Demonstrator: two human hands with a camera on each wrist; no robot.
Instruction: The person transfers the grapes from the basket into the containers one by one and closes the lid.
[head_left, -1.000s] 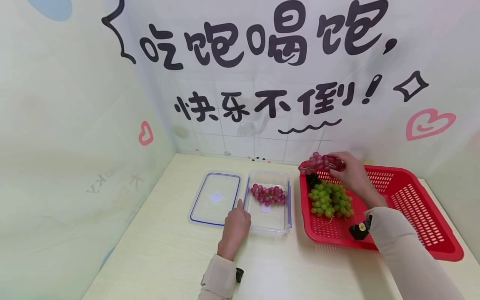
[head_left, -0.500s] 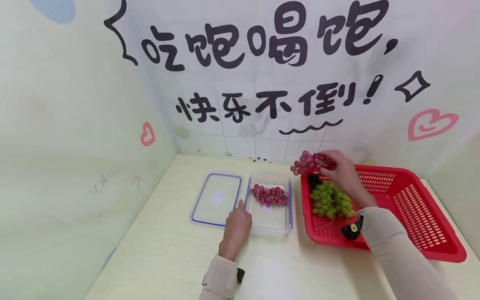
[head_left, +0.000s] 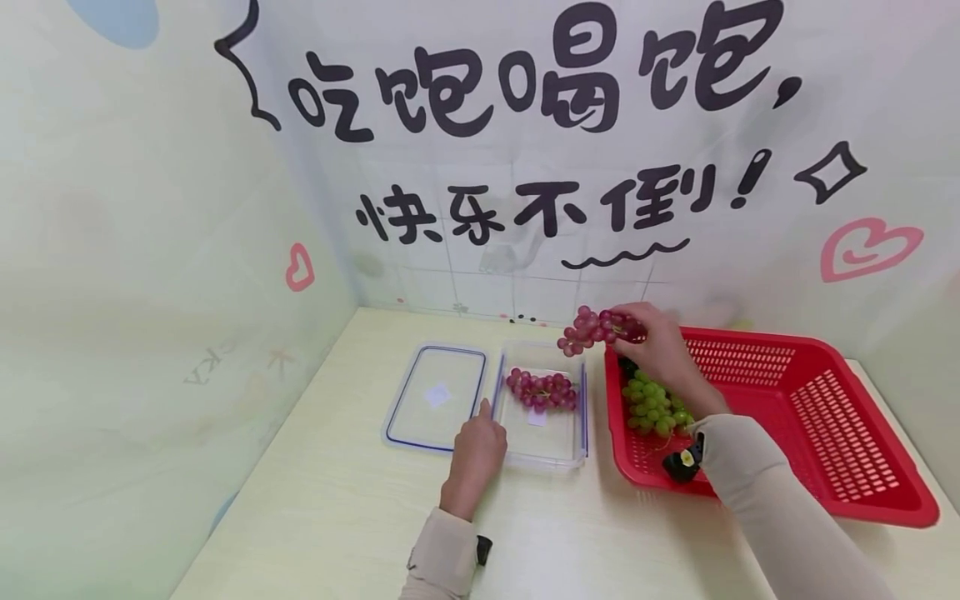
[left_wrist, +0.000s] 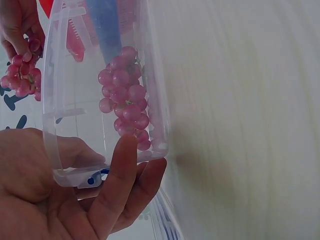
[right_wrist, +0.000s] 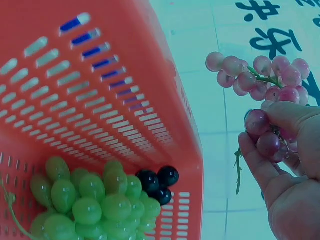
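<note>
My right hand (head_left: 658,348) pinches a bunch of red grapes (head_left: 592,330) by one end, above the back of a clear plastic food box (head_left: 543,457) and the basket's left rim. In the right wrist view the bunch (right_wrist: 280,75) shows its green stem, with thumb and fingertips on the grapes. A second bunch of red grapes (head_left: 542,390) lies inside the box. My left hand (head_left: 478,454) holds the box at its near left side; in the left wrist view its thumb and fingers (left_wrist: 120,180) lie around the corner of the wall.
The blue-sealed lid (head_left: 437,398) lies flat left of the box. To the right stands a red plastic basket (head_left: 750,487) with green grapes (head_left: 651,404) and several black grapes (right_wrist: 157,184) in its left part. A printed wall closes off the back.
My right hand has carried the red grapes left, from over the basket's back left corner toward the back of the box. The left hand stays at the box.
</note>
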